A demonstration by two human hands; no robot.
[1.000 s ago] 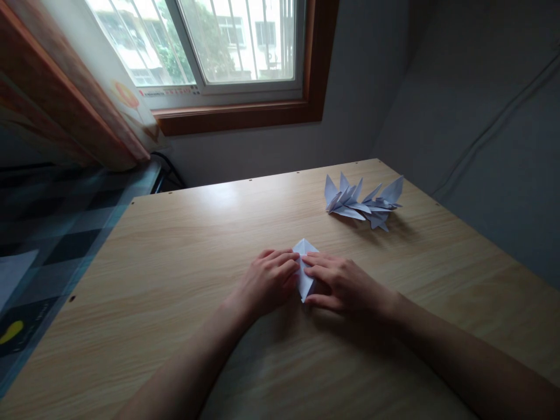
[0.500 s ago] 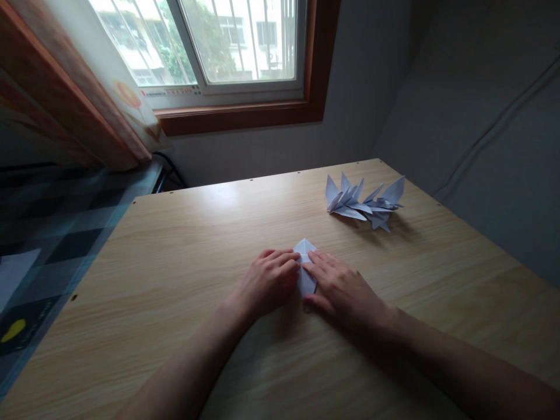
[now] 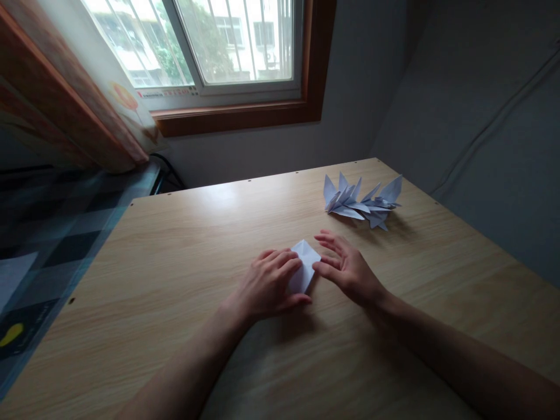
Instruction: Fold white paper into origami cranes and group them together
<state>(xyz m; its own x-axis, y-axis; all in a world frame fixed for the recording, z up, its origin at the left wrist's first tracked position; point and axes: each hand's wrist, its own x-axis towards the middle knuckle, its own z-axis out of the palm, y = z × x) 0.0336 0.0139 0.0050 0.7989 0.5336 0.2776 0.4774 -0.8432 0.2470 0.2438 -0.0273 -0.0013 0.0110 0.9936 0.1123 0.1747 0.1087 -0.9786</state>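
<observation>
A small folded piece of white paper [image 3: 306, 263] lies on the wooden table, shaped like a diamond with creases near its top corner. My left hand [image 3: 273, 280] rests over its left half, fingers laid on the paper and thumb stretched out below its bottom corner. That side of the paper is hidden beneath the fingers. At the right corner, my right hand [image 3: 345, 268] is raised with fingers apart, its thumb and a finger close to the paper's edge. Whether they touch it I cannot tell.
Behind my right hand stands a cluster of pointed, folded white paper pieces [image 3: 361, 204]. The table [image 3: 196, 245] reaches back toward a wall and a window [image 3: 245, 41]. On the left is a checked cloth surface [image 3: 74, 239] beneath a curtain [image 3: 79, 87].
My right hand has lifted off the paper and moved slightly right, its fingers opening. More of the paper shows, and it looks wider. My left thumb now sticks out to the right.
</observation>
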